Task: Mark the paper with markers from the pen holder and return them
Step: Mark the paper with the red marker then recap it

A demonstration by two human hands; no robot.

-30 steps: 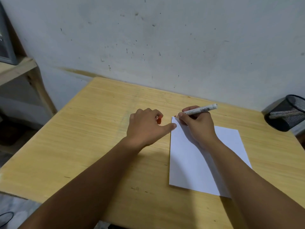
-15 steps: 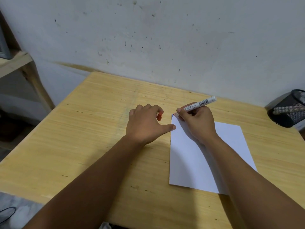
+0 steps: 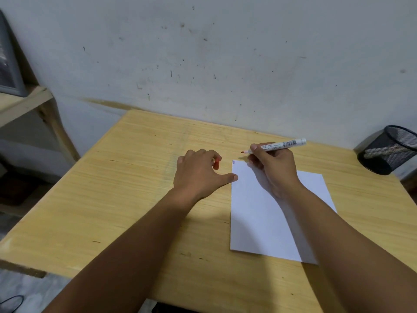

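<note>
Two hands share the work: the right hand [image 3: 274, 169] grips the uncapped marker [image 3: 276, 145] above the paper [image 3: 266, 222], while the left hand [image 3: 198, 175] curls around its red cap [image 3: 216, 163], thumb pinning the sheet's edge.

The paper [image 3: 266, 213] lies on the table [image 3: 135, 199], pen holder [image 3: 387, 150] at its far right corner.

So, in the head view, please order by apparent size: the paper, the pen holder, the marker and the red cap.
1. paper
2. pen holder, partly cut off at the edge
3. marker
4. red cap, mostly hidden in the left hand
</note>
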